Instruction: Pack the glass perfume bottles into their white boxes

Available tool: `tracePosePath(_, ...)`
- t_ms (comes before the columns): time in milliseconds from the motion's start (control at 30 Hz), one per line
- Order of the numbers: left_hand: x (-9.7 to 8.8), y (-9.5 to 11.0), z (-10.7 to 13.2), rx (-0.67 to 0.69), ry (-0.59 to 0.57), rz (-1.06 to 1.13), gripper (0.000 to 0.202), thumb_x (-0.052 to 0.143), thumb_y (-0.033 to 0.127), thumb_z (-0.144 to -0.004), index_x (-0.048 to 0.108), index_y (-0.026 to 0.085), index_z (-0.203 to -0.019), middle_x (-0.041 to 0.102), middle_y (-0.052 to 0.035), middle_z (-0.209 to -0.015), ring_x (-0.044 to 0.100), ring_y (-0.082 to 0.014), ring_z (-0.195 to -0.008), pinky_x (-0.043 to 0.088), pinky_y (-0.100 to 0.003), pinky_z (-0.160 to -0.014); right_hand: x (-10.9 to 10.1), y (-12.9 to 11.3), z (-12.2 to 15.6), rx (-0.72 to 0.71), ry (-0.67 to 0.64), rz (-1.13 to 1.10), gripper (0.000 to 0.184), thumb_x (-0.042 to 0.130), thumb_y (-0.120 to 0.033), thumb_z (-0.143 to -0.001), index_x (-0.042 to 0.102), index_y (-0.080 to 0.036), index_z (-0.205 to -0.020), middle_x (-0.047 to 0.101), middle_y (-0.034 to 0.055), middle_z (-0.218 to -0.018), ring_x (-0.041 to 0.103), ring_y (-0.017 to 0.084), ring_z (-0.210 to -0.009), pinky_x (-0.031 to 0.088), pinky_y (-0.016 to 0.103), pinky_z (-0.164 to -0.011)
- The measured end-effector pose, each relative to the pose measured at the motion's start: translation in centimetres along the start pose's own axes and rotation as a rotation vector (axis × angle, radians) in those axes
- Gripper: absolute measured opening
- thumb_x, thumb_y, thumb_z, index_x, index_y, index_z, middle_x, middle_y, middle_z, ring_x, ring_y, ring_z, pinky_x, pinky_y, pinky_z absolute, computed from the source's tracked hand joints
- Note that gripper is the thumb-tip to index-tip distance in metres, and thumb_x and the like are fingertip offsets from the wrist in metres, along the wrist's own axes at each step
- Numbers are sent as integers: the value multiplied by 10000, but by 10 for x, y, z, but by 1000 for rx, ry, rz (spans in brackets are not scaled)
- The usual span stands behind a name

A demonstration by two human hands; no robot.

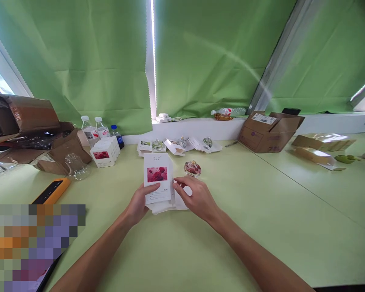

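My left hand [138, 201] grips the lower left of a white box [157, 178] printed with a picture of red roses, holding it upright over the table. My right hand [197, 197] presses its fingertips against the box's right edge, above a crumpled white wrap [167, 207] lying under the box. Just beyond my right fingers stands a round glass ornament [192, 168] with a rosy pattern and a gold-coloured top, not touching either hand.
Several glass ornaments sit on open white packaging [179, 146] at the back. To the left are a stack of white boxes [105, 151], bottles, a glass jar [77, 167] and torn cardboard [33, 129]. A cardboard box [269, 132] stands at back right. An orange device [51, 191] lies near my left arm.
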State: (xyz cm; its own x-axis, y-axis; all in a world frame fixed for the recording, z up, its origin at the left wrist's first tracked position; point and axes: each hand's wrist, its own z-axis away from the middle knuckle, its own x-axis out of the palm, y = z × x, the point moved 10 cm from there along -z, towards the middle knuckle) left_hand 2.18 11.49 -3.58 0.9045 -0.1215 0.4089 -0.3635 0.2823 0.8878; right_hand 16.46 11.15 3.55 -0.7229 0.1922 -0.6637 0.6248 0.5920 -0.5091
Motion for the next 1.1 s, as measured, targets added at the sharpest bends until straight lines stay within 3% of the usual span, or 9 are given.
tracePosePath(133,-1,8,-1,45,-15,-40,423,692,353,-769,640,150,-1136,705,-108,-1077,671,-269,-946,503,-304,-735,4,5,-1,97,-47,-81,271,509,-396,-908,677,-192,-968,698,54,-864,624,198,-765,474,331,-706)
tracePosePath(333,6,17,-1,152,-74,-152,460,679,361,-794,594,164,-1202,656,-114,-1186,599,-293,-1103,493,-324,-808,18,17,0,257,-173,-457,320,542,-467,-871,683,-182,-836,704,45,-835,631,191,-756,499,299,-668)
tracePosePath(500,5,16,-3,161,-82,-195,419,619,415,-831,621,158,-1161,669,-116,-1153,634,-278,-1026,490,-347,-825,30,33,4,378,-204,-668,326,628,-487,-802,691,-172,-857,699,57,-864,641,202,-776,521,310,-688)
tracePosePath(767,-4,29,-4,261,33,-316,420,680,413,-777,622,157,-1105,687,-101,-1089,639,-249,-945,510,-325,-758,23,26,3,367,-174,-681,318,637,-465,-804,682,-184,-947,703,58,-890,659,223,-816,531,328,-700)
tracePosePath(1100,6,23,-2,195,-61,-244,402,610,438,-826,647,148,-1103,695,-113,-1065,644,-257,-939,506,-304,-709,31,27,7,430,-216,-825,386,677,-445,-777,647,-179,-1055,712,81,-984,679,258,-896,559,378,-772)
